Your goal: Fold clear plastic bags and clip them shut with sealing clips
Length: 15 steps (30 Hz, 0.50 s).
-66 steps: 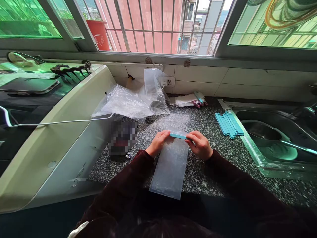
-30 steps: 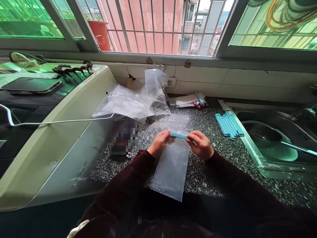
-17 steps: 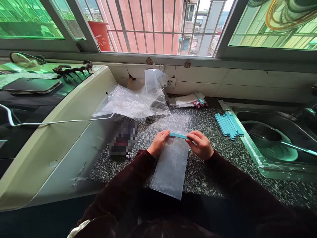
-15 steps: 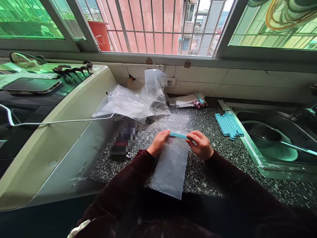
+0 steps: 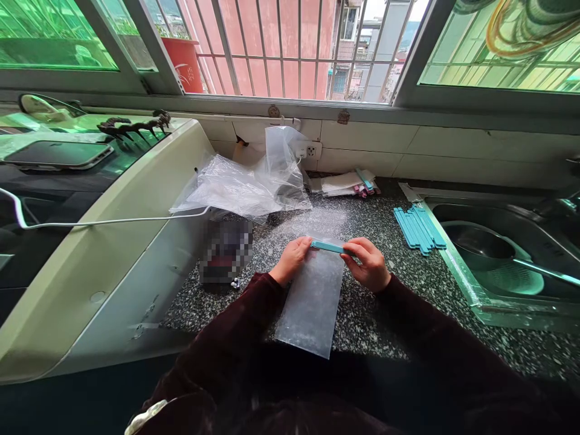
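Note:
A blue bag sealing clip (image 5: pixel 329 246) lies across the top of a clear plastic bag (image 5: pixel 312 302). Pinched around the clip's left end are the fingers of my left hand (image 5: pixel 292 260). At the other end, my right hand (image 5: pixel 368 264) grips the clip between thumb and fingers. From the clip the bag hangs down toward me, looking flat, with its lower edge over the counter's front. Whether the clip is fully closed on the bag I cannot tell.
Several blue clips (image 5: pixel 419 229) lie beside the sink (image 5: pixel 457 266). Crumpled clear bags (image 5: pixel 240 184) are heaped at the back left, near a stack of clipped bags (image 5: pixel 347 183). A white cable (image 5: pixel 113 223) crosses the appliance on the left. A pixelated dark object (image 5: pixel 225 251) sits nearby.
The lower end of the bag has shifted slightly up and left. Both hands keep their hold on the clip, almost unmoved.

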{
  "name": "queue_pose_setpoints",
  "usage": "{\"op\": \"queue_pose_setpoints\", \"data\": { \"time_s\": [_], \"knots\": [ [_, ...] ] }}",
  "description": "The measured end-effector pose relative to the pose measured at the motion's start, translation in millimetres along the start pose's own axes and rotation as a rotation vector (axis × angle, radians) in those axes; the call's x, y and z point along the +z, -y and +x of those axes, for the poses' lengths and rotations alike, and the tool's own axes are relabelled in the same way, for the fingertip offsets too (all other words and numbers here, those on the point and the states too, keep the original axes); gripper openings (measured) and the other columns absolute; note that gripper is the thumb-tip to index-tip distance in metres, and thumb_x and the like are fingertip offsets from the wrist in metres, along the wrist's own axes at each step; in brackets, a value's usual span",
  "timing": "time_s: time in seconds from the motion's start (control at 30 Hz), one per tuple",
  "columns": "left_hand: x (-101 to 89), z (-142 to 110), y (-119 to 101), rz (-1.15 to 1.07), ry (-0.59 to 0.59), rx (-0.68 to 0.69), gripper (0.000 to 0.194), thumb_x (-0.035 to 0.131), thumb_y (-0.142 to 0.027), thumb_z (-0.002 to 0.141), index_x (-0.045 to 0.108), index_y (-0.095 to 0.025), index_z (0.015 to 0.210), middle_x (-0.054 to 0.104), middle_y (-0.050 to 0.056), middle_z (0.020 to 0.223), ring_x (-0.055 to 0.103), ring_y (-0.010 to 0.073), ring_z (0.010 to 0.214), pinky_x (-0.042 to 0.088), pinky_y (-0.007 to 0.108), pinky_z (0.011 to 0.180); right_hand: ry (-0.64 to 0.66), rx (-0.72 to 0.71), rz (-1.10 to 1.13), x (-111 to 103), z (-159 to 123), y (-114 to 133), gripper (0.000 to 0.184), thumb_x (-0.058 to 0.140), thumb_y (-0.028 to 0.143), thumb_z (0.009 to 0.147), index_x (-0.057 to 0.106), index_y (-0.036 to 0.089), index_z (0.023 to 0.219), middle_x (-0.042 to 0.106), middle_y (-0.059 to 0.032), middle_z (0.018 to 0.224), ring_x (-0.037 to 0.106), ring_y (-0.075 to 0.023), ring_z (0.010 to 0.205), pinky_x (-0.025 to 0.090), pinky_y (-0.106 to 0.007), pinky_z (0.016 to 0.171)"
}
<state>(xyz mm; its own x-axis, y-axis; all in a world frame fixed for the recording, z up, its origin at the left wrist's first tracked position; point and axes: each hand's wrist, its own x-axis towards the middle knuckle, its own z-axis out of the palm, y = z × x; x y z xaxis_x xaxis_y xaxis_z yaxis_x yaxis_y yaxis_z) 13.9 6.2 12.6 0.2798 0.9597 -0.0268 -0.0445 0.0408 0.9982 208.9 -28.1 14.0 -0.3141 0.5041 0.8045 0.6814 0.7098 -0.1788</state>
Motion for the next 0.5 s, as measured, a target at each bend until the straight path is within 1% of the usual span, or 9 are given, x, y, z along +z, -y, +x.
{"op": "queue_pose_setpoints", "data": {
  "time_s": [0.17,0.33,0.5],
  "knots": [
    [0.2,0.8,1.7,0.017,-0.016,0.000,0.044,0.053,-0.057,0.072,0.052,-0.015,0.059,0.045,-0.002,0.049,0.039,0.0099,0.046,0.027,0.024,0.046,-0.019,-0.010,0.006,-1.0,1.6,1.0,0.012,0.057,0.018,0.080,0.060,0.020,0.092,0.061,-0.0060,0.079,0.058,-0.0165,0.072,0.053,-0.031,0.062],
    [-0.3,2.4,5.1,0.011,-0.025,0.001,0.045,0.054,-0.058,0.072,0.051,-0.015,0.058,0.043,-0.002,0.049,0.036,0.0090,0.046,0.026,0.023,0.046,-0.033,-0.022,0.021,-1.3,1.6,1.8,0.015,0.059,0.016,0.079,0.059,0.020,0.094,0.060,-0.0057,0.079,0.058,-0.0164,0.072,0.053,-0.031,0.062],
    [-0.7,3.8,5.5,0.021,-0.028,-0.007,0.047,0.054,-0.060,0.071,0.051,-0.014,0.058,0.046,-0.002,0.049,0.035,0.0081,0.045,0.025,0.023,0.045,-0.045,0.003,0.043,-2.3,1.1,2.5,0.016,0.059,0.016,0.079,0.059,0.020,0.094,0.060,-0.0062,0.081,0.058,-0.0166,0.074,0.053,-0.031,0.064]
  ]
}}
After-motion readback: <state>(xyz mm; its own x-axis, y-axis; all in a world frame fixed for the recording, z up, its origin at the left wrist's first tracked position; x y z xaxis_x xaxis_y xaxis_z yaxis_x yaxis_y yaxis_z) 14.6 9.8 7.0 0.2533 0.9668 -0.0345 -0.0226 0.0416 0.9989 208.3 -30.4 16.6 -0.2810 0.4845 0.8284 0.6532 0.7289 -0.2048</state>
